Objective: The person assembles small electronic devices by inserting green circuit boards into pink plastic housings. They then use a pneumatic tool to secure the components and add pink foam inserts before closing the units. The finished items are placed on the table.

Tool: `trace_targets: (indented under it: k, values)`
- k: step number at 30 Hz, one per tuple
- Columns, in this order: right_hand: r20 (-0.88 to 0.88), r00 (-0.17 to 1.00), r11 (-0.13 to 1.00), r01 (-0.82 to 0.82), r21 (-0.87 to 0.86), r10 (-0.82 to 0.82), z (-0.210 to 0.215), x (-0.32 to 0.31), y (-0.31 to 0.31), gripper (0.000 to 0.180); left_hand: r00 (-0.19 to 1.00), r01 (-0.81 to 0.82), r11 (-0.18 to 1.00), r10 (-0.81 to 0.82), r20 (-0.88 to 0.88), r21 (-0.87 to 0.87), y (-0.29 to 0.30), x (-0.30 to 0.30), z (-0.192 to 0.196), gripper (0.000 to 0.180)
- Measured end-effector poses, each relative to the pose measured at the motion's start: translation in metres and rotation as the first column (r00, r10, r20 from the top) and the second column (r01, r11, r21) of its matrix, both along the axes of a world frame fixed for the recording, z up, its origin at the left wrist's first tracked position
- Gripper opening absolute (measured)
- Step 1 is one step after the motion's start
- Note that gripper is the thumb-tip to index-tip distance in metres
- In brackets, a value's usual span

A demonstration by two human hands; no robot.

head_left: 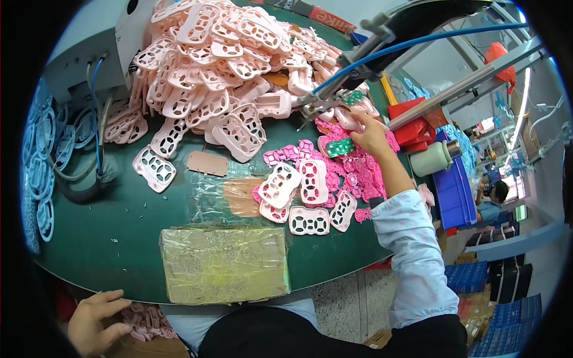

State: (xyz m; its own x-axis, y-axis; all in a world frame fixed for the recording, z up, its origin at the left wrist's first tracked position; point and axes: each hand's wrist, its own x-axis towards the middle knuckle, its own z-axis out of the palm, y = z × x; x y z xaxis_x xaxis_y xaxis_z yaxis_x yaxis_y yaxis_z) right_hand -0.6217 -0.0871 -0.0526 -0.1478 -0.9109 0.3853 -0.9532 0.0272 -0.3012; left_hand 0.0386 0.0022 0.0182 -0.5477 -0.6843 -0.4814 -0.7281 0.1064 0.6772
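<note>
My right hand (371,136) reaches to the far right of the table, fingers apart. Its fingertips are by pale pink plastic pieces, its thumb beside a green circuit board (340,147). Under and around it are bright pink button pads (358,170). Another green circuit board (353,97) lies just beyond. My left hand (98,319) is off the table's near left edge, fingers spread, holding nothing. Several pale pink gamepad-shaped shells with cut-outs, such as this one (309,221), lie between the pads and a tape-wrapped cardboard pad (224,264) at the front edge.
A tall heap of pale pink shells (221,53) covers the back of the green table (119,215). At left stand a grey machine (89,53) and blue shells (45,173). A metal arm with a blue hose (418,40) overhangs the right, near a blue bin (453,191). A person (492,200) is farther off.
</note>
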Motion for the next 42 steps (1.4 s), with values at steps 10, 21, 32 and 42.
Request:
trace_targets:
  k: [10, 21, 32, 42]
  values:
    - [-0.074, 0.992, 0.993, -0.095, 0.067, 0.100, 0.021, -0.004, -0.005, 0.030, 0.957, 0.149, 0.980, -0.176, -0.229, -0.128, -0.010, -0.074, 0.003, 0.042]
    - [0.583, 0.778, 0.969, -0.131, -0.210, 0.232, 0.064, 0.015, 0.035, 0.033, 0.889, 0.177, 0.984, -0.161, -0.429, -0.003, 0.012, -0.093, 0.009, 0.035]
    - [0.879, 0.381, 0.882, -0.462, -0.089, 0.288, 0.121, 0.115, 0.134, 0.032, 0.699, -0.050, 0.990, 0.127, -0.703, 0.128, 0.016, -0.204, 0.001, 0.050]
    - [0.969, 0.021, 0.967, -0.059, -0.247, 0.248, 0.058, 0.051, 0.203, 0.033, 0.804, -0.042, 0.991, 0.109, -0.584, 0.127, 0.026, -0.176, -0.028, 0.033]
